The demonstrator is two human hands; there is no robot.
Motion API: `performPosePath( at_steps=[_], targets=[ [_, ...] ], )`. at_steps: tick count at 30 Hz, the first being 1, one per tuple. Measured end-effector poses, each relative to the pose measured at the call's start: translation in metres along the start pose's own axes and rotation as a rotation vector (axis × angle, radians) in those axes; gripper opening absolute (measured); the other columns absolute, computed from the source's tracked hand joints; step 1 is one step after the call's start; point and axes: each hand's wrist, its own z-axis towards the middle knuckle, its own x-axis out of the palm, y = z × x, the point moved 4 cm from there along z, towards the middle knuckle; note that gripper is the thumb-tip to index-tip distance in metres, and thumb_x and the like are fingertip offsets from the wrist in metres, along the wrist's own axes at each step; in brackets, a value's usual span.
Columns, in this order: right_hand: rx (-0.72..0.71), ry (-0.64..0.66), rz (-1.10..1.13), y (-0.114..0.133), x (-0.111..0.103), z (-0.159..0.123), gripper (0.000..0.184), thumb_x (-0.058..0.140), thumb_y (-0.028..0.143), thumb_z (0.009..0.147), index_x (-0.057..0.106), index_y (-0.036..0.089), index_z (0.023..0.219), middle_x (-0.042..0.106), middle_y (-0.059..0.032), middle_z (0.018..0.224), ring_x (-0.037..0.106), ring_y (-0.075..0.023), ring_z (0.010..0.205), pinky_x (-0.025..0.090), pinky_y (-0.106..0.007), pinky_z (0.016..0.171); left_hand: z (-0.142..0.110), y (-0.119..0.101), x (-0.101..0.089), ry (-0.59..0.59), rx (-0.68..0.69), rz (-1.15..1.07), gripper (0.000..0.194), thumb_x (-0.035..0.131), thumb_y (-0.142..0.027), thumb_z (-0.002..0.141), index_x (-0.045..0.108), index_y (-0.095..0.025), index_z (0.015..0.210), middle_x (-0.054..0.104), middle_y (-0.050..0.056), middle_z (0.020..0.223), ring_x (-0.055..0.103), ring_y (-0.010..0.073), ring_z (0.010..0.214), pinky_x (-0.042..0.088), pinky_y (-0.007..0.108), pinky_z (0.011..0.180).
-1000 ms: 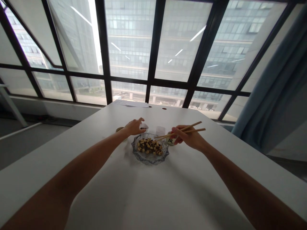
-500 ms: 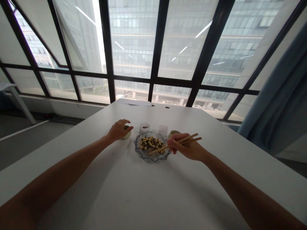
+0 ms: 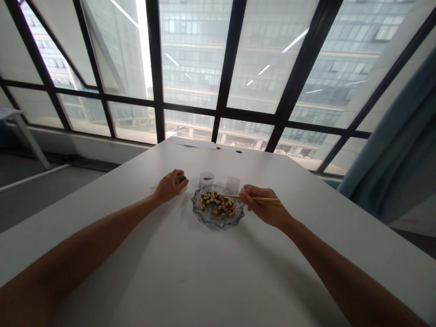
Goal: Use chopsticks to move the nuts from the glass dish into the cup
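Observation:
My left hand (image 3: 169, 186) curls its thumb and fingers around a small pale green cup (image 3: 182, 187) on the table, left of the glass dish. In my right hand (image 3: 264, 208) is a pair of wooden chopsticks (image 3: 231, 196), held nearly level and pointing left. Their tips reach over the back of the clear, scallop-edged glass dish (image 3: 218, 225). Peanuts mixed with small dark pieces (image 3: 223, 208) lie in it. Whether the tips pinch a piece is too small to tell. A second small cup (image 3: 244, 187) is partly hidden behind my right hand.
Two small white containers, a left one (image 3: 206, 180) with something dark red inside and a right one (image 3: 233, 183), stand just behind the dish. Papers (image 3: 190, 143) lie at the far end of the white table (image 3: 190, 281). Windows rise beyond, with a blue curtain (image 3: 391, 150) at right.
The chopstick tips have moved from the front of the dish to its back, and the sticks now lie flatter and closer together. My left fingers have closed in around the cup.

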Motion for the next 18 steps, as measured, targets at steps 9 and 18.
performPosePath(
  at_steps=[9,18],
  targets=[
    [0.025,-0.007,0.023,0.008,-0.013,0.000,0.058,0.048,0.067,0.096,0.064,0.021,0.066,0.067,-0.0051,0.057,0.062,-0.0170,0.049,0.047,-0.027,0.047,0.000,0.001,0.002,0.002,0.014,0.006,0.043,0.056,-0.056,0.088,0.059,-0.020,0.112,0.074,0.012,0.110,0.071,0.0268,0.099,0.055,0.044,0.094],
    [-0.092,0.050,-0.108,0.010,0.003,-0.002,0.050,0.054,0.061,0.095,0.062,0.023,0.065,0.063,-0.0025,0.055,0.058,-0.0157,0.049,0.044,-0.027,0.047,0.000,-0.001,0.000,-0.004,0.020,0.009,0.042,0.056,-0.055,0.088,0.060,-0.020,0.110,0.073,0.012,0.109,0.071,0.0277,0.100,0.055,0.045,0.094]
  ],
)
